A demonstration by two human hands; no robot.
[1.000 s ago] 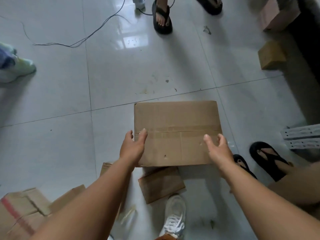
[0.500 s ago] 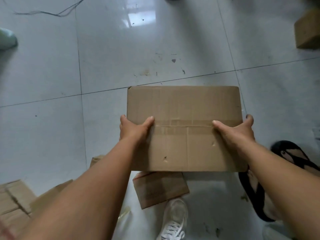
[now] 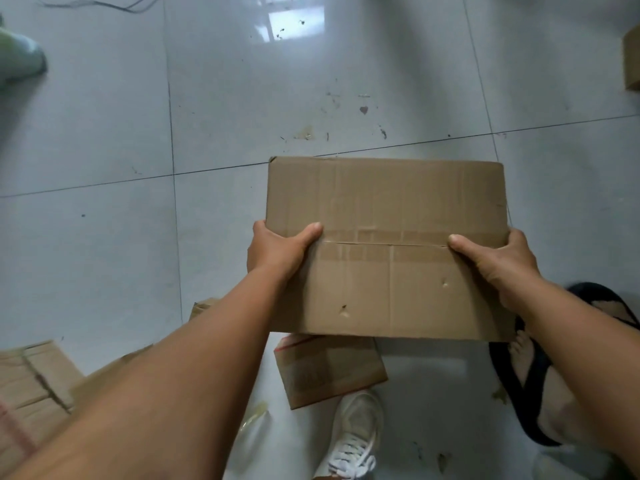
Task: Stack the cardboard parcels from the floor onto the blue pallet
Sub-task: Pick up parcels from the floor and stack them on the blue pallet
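We hold a large cardboard parcel (image 3: 388, 247) in the middle of the frame, flat face up, raised above the tiled floor (image 3: 242, 98). Our left hand (image 3: 277, 252) grips its left edge, thumb laid across the top beside the taped seam and the other fingers wrapped out of sight under the side. Our right hand (image 3: 498, 261) grips the right edge the same way, thumb on top pointing inward along the seam, fingers hidden behind the edge. Two small dents mark the near half of the top face.

Below the held parcel, toward the lower middle of the frame, a smaller parcel (image 3: 329, 370) with a red line at one corner lies on the floor, partly covered from our view by the big one. At the lower left lies a cluster of more cardboard boxes (image 3: 31, 382), partly behind our left forearm. A white sneaker (image 3: 356, 434) shows at the bottom centre, and a foot in a black sandal (image 3: 530, 375) at the lower right. At the right edge, high up, part of another box (image 3: 632, 60) is visible. A pale green shoe (image 3: 20, 60) sits at the upper left, and thin cables (image 3: 104, 5) run along the top left.
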